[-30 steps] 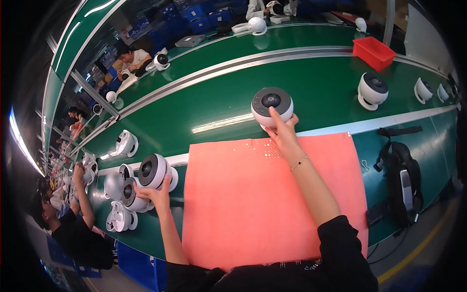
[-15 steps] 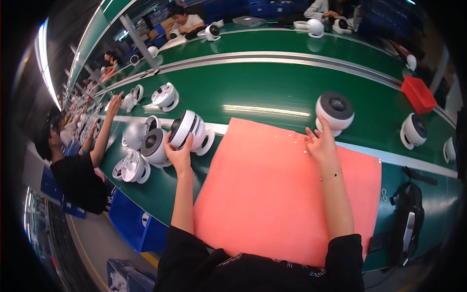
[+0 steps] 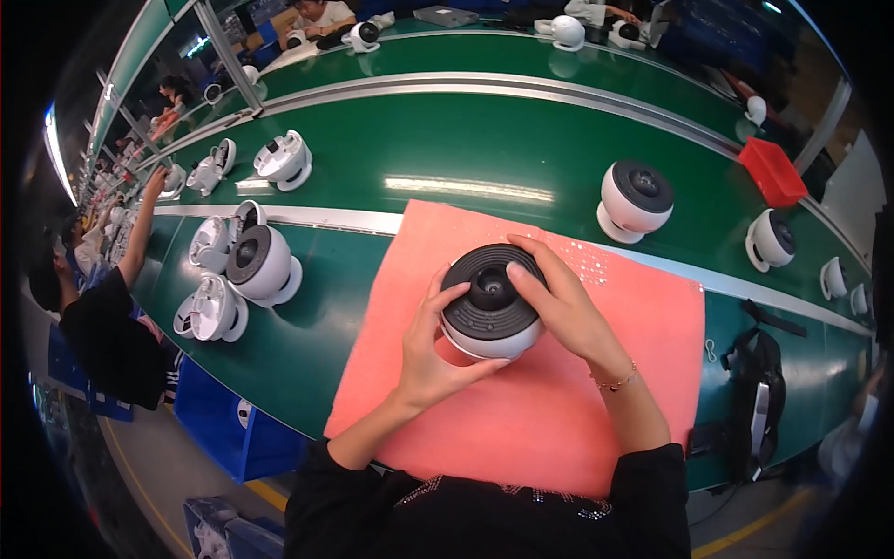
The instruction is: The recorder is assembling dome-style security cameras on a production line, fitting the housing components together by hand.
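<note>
Green conveyor tables (image 3: 521, 140) curve through a busy assembly hall, white dome units riding the belt. On the near table, over a pink mat (image 3: 596, 419), I hold one dome camera (image 3: 491, 303), white-bodied with a dark ribbed face turned up toward me. My left hand (image 3: 430, 359) cups its left side and underside, fingers curled firmly against the shell. My right hand (image 3: 563, 312) drapes over the right rim, fingers half spread, fingertips resting on the dark ring. Done well, I judge, this calls for a steady cradle below and light, even pressure on the ring. More units (image 3: 261, 265) cluster to the left; another (image 3: 633, 197) stands just beyond the mat.
</note>
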`<state>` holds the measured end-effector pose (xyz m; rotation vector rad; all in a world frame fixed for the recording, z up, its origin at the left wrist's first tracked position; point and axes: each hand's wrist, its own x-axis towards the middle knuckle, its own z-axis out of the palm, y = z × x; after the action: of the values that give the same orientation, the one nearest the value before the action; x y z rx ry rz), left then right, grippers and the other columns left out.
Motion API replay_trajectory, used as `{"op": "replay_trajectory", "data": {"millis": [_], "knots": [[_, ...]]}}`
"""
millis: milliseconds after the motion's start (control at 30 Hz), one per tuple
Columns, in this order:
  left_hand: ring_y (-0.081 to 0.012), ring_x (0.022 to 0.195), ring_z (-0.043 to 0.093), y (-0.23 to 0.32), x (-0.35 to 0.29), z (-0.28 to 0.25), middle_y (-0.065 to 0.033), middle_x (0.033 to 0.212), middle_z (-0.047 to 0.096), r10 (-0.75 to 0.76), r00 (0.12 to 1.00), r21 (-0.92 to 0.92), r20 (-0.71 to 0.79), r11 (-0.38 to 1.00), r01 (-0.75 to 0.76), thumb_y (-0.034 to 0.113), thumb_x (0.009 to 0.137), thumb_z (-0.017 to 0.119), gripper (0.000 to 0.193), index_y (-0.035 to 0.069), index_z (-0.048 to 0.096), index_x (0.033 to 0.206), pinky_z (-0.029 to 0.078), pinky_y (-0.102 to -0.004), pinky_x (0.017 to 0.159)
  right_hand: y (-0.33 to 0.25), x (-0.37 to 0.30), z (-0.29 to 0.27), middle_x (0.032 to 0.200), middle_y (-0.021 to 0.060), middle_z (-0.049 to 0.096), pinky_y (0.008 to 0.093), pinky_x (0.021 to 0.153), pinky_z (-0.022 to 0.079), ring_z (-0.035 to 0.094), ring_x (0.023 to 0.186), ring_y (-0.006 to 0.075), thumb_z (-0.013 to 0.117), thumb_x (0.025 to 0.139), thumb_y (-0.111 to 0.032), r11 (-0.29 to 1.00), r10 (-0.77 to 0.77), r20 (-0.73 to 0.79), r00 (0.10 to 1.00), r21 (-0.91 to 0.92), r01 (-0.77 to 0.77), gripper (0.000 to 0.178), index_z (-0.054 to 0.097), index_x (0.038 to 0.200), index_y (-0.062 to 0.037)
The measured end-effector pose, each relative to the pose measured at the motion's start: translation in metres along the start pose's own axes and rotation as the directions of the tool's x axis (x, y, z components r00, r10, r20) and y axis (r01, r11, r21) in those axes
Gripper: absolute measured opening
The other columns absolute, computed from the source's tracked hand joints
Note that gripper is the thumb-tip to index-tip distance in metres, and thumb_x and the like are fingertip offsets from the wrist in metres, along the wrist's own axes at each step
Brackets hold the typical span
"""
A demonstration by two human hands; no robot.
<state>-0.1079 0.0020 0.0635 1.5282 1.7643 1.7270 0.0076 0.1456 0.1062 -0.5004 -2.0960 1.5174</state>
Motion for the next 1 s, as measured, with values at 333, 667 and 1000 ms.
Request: {"op": "replay_trajectory", "data": {"millis": [333, 667, 1000], "knots": [[-0.0406, 0.135, 0.003, 0.005, -0.024, -0.007, -0.0260, 0.144, 0.006, -0.048, 0.989, 0.064, 0.142, 0.997, 0.039, 0.011, 0.057, 0.079, 0.105, 0.006, 0.013, 0.139, 0.012, -0.0490, 0.109, -0.032, -0.063, -0.006, 0.115, 0.0102, 0.044, 0.0301, 0.090, 0.043, 0.052, 0.106, 0.0163, 0.056, 0.080, 0.007, 0.924, 0.125, 0.005, 0.992, 0.363, -0.118, 0.074, 0.017, 0.140, -0.0094], [-0.0354, 0.125, 0.037, 0.022, -0.064, -0.030, -0.0171, 0.120, 0.053, -0.222, 0.971, -0.109, 0.093, 0.967, 0.232, 0.006, 0.064, 0.076, 0.054, 0.003, 0.049, 0.111, 0.040, -0.0412, 0.096, -0.020, -0.089, -0.014, 0.107, 0.0150, 0.056, 0.0353, 0.086, 0.044, 0.056, 0.100, 0.0300, 0.063, 0.071, 0.005, 1.000, -0.002, 0.328, 0.945, 0.001, 0.002, 0.045, 0.048, 0.113, -0.0027], [-0.0212, 0.083, 0.064, 0.021, -0.065, -0.036, -0.0108, 0.089, 0.065, -0.202, 0.977, -0.010, 0.076, 0.979, 0.203, 0.007, 0.059, 0.078, 0.042, 0.001, 0.055, 0.093, 0.051, -0.0296, 0.073, -0.027, -0.079, -0.012, 0.111, 0.0165, 0.054, 0.0376, 0.086, 0.045, 0.056, 0.101, 0.0316, 0.062, 0.067, 0.008, 0.980, -0.129, 0.366, 0.922, -0.094, 0.174, 0.056, 0.045, 0.119, -0.0032]]}}
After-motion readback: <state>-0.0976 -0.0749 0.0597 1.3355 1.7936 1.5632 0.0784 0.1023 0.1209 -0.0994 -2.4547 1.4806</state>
